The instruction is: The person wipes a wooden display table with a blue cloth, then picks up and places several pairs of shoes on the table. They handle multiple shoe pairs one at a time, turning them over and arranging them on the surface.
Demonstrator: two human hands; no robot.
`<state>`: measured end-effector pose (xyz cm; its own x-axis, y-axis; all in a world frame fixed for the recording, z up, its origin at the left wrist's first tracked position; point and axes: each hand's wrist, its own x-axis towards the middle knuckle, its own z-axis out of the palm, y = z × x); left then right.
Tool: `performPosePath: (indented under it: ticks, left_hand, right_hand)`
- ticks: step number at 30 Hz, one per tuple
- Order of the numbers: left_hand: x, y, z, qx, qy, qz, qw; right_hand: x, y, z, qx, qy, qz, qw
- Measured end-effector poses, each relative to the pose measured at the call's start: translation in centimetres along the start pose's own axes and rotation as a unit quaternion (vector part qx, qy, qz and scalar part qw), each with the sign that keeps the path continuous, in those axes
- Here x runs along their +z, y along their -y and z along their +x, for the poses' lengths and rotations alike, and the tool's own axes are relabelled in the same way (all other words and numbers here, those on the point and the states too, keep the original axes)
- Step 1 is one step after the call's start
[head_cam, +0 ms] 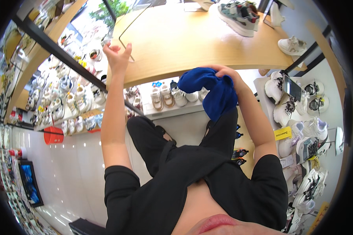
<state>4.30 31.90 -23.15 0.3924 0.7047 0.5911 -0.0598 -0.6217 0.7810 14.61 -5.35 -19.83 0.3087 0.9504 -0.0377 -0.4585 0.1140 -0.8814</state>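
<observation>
My right hand (pixel 228 75) grips a crumpled dark blue cloth (pixel 213 85), which hangs over the front edge of a light wood shelf (pixel 176 44). Most of the fingers on that hand are hidden behind the cloth. At the shelf's left end is my raised left hand (pixel 117 57), with thumb and fingers apart. The edge of a clear display stand (pixel 124 44) passes by its thumb. Whether the fingers touch the stand, I cannot tell. A grey and white sneaker pair (pixel 238 19) rests at the back right of the same shelf.
A white sneaker (pixel 292 46) sits at the shelf's right end. Below is a white ledge (pixel 176 111) with several shoes. To the left, a dark metal post (pixel 73 66) crosses before crowded shoe racks. A red bucket (pixel 53 135) stands beyond. White sneakers (pixel 282 114) line the right side.
</observation>
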Motion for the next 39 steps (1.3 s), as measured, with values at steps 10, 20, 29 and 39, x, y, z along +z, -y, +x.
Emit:
performPosePath:
  ticks: [10, 20, 29, 39]
  left_hand:
    - [4.2, 1.1, 4.0, -0.005, 0.048, 0.078, 0.996]
    - [4.2, 0.9, 2.8, -0.057, 0.053, 0.052, 0.996]
    - [4.0, 0.8, 2.7, -0.052, 0.054, 0.052, 0.996]
    - [4.1, 1.0, 2.6, -0.026, 0.047, 0.06, 0.997]
  right_hand:
    - [0.4, 14.8, 8.1, -0.132, -0.168, -0.786, 0.58]
    - [-8.3, 22.4, 0.6, 0.038, -0.211, -0.742, 0.635]
    - [-8.4, 21.9, 0.6, 0.072, -0.251, -0.785, 0.562]
    - [-8.9, 21.7, -0.6, -0.027, -0.214, -0.79, 0.573]
